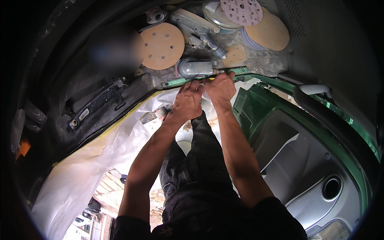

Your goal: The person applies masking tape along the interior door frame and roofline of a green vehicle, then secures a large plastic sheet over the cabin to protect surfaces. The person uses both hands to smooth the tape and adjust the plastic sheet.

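Along the green body edge (200, 79), both hands, left hand (187, 102) and right hand (220, 87), pinch thin masking film (120, 136): light, limp, tear-prone, best gripped at its border.

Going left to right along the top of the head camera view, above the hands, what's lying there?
Tan sanding disc with holes → grey metal power tool → pinkish-white perforated sanding disc → plain tan disc. Just below them, both hands, left hand and right hand, press on the green edge strip.
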The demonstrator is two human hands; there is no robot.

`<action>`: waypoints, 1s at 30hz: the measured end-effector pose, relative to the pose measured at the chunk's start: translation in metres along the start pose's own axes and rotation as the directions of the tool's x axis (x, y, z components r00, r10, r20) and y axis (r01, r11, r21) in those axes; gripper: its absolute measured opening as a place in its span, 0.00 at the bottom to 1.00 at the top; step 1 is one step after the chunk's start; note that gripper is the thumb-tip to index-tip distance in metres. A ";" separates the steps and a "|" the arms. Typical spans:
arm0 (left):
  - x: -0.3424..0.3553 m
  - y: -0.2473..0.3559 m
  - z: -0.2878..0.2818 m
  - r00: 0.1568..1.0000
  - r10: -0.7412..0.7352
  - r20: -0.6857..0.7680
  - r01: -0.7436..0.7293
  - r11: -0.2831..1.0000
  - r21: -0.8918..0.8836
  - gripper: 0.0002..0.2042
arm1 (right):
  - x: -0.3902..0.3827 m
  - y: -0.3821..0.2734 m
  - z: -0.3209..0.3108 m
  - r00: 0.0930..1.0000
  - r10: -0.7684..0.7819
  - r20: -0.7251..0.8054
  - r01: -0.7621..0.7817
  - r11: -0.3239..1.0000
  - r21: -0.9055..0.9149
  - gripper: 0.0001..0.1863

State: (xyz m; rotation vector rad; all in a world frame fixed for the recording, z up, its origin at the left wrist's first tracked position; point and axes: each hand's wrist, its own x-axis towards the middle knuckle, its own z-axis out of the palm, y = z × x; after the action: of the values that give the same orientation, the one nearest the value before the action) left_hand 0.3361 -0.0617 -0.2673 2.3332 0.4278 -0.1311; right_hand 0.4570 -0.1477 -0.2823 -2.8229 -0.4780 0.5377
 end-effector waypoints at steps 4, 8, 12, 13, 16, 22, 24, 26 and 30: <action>-0.001 -0.013 0.009 0.997 0.012 -0.073 -0.015 0.999 -0.050 0.18 | 0.002 -0.008 -0.004 0.999 0.041 -0.027 -0.043 0.996 -0.082 0.22; -0.001 -0.013 0.004 0.999 -0.044 0.001 0.044 0.995 -0.088 0.23 | 0.002 -0.006 -0.008 0.999 0.015 0.032 -0.014 0.999 -0.029 0.18; -0.003 -0.007 0.009 0.996 -0.077 -0.049 0.074 0.996 -0.058 0.33 | 0.009 0.008 -0.011 0.991 -0.093 0.100 0.093 0.996 0.007 0.19; -0.005 -0.008 0.013 0.994 -0.065 -0.092 0.061 0.997 -0.039 0.35 | 0.012 0.016 -0.011 0.976 -0.188 0.111 0.187 0.982 0.017 0.19; -0.007 -0.013 0.019 0.994 -0.048 -0.102 0.048 0.999 0.001 0.36 | 0.022 0.041 -0.024 0.918 -0.371 0.139 0.371 0.928 0.023 0.24; -0.008 -0.008 0.014 0.993 -0.066 -0.094 0.064 0.998 -0.026 0.37 | 0.062 0.102 -0.093 0.961 -0.257 0.100 0.265 0.961 -0.078 0.28; -0.007 -0.009 0.014 0.993 -0.053 -0.101 0.051 0.998 -0.021 0.37 | 0.079 0.123 -0.099 0.975 -0.203 0.086 0.211 0.972 -0.101 0.29; -0.006 -0.005 0.014 0.994 -0.054 -0.093 0.054 0.999 -0.009 0.37 | 0.090 0.132 -0.085 0.991 -0.127 0.048 0.133 0.977 -0.166 0.26; -0.001 0.002 0.012 0.994 -0.097 -0.053 0.099 0.995 0.025 0.34 | 0.097 0.123 -0.066 0.994 -0.106 0.036 0.112 0.960 -0.255 0.24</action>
State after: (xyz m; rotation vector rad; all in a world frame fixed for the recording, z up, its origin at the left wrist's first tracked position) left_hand 0.3361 -0.0711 -0.2744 2.3471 0.5697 -0.1249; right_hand 0.6012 -0.2373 -0.2872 -3.0128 -0.7539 0.5179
